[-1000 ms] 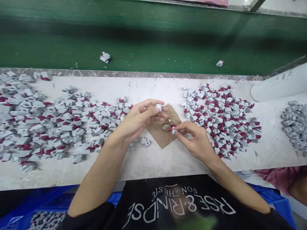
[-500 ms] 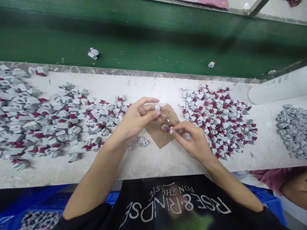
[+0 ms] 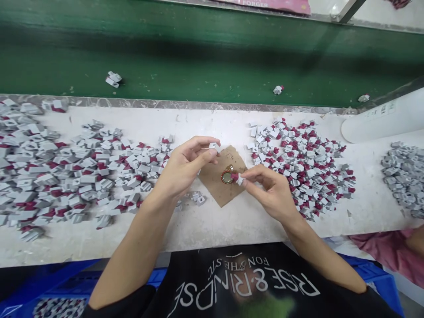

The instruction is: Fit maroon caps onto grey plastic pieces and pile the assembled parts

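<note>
Between thumb and fingertips, my left hand (image 3: pixel 188 165) pinches a small grey plastic block (image 3: pixel 214 147). My right hand (image 3: pixel 270 189) grips a small white and dark red plastic piece (image 3: pixel 237 178), its red end pointing left. Under that red end, a round gold-rimmed pendant (image 3: pixel 227 177) lies on a square of brown cardboard (image 3: pixel 222 194); whether piece and pendant touch I cannot tell. A few loose grey pieces (image 3: pixel 198 198) rest on the table just below my left wrist.
Heaps of grey and red pieces lie left (image 3: pixel 66 168) and right (image 3: pixel 301 163). Grey parts (image 3: pixel 406 176) and a white cylinder (image 3: pixel 380 117) are far right. Behind runs a green belt (image 3: pixel 198 53) with several pieces. Blue crates (image 3: pixel 43 282) stand below; another person's pink clothing (image 3: pixel 391 251) shows at right.
My left hand has drawn slightly left, and the grey block in it has turned. My right hand stays near the pendant with its piece. Pieces on the green belt have shifted left.
</note>
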`<state>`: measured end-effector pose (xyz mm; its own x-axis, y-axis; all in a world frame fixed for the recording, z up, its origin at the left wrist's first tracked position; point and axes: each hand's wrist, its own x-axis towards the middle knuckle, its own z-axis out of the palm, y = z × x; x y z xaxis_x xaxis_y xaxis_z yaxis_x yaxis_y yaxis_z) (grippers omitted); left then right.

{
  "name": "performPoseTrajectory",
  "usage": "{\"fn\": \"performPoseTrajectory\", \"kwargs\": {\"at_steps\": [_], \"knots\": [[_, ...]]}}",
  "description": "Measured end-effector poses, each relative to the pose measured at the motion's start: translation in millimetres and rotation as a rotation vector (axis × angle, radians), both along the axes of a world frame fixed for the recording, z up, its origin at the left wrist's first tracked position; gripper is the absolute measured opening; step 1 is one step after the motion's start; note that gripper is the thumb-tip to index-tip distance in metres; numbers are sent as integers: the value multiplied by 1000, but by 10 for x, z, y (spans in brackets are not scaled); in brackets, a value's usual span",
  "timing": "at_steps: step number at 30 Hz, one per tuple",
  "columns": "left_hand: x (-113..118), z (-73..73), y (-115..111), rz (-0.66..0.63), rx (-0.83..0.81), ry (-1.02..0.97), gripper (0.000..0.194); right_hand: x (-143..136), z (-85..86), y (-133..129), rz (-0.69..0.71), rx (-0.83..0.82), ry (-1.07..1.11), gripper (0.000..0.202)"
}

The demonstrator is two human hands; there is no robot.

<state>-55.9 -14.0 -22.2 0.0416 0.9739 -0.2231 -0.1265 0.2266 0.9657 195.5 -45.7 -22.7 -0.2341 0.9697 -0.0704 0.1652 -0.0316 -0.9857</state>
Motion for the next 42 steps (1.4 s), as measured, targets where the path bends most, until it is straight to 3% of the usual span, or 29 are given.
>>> {"fn": "performPoseTrajectory", "kwargs": {"at_steps": [5, 12, 20, 28, 36, 42], "knots": [[140, 115, 22, 2, 23, -34, 25, 60, 29, 184, -156, -183, 262, 17], [385, 337, 47, -42, 63, -43, 14, 38, 143, 379, -153, -305, 510, 20], [457, 315, 33, -134, 58, -114, 19, 50, 168, 375, -158, -242, 425, 22], [448, 313, 3, -133, 18, -81, 19, 95, 106, 396, -146, -152, 202, 34], [442, 311, 3, -148, -3, -55, 16, 93, 110, 362, -122, -36, 121, 22], [430, 306, 58, -164, 78, -12, 10, 59, 106, 365, -135, -23, 160, 13]]}}
